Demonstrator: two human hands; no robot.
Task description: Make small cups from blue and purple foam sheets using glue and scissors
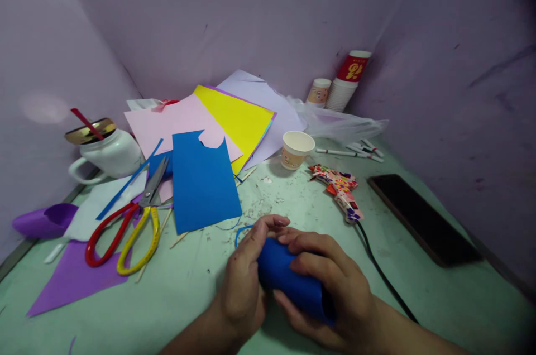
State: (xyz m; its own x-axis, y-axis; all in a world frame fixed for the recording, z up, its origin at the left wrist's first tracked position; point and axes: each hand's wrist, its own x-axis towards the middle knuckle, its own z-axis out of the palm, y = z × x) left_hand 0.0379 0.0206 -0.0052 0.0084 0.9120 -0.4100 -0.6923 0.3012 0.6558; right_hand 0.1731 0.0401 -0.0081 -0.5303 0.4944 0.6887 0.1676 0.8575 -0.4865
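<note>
Both my hands hold a rolled blue paper tube [288, 282] low over the green table [201, 288]. My left hand [245, 282] wraps its near-left end, thumb and fingers pressed on top. My right hand [335, 293] cups the tube from the right, fingers lying across it. A thin blue paper strip [238, 232] curls on the table just beyond my left fingers. A blue sheet [203, 182] with a notch cut from its top edge lies behind.
Scissors with one red and one yellow handle [125, 232] lie left, on purple and white paper. Pink and yellow sheets [234, 115], a white mug [109, 151], a paper cup [295, 149], a patterned glue gun [341, 190] with black cord, pens, stacked cups and a dark phone [422, 215] surround.
</note>
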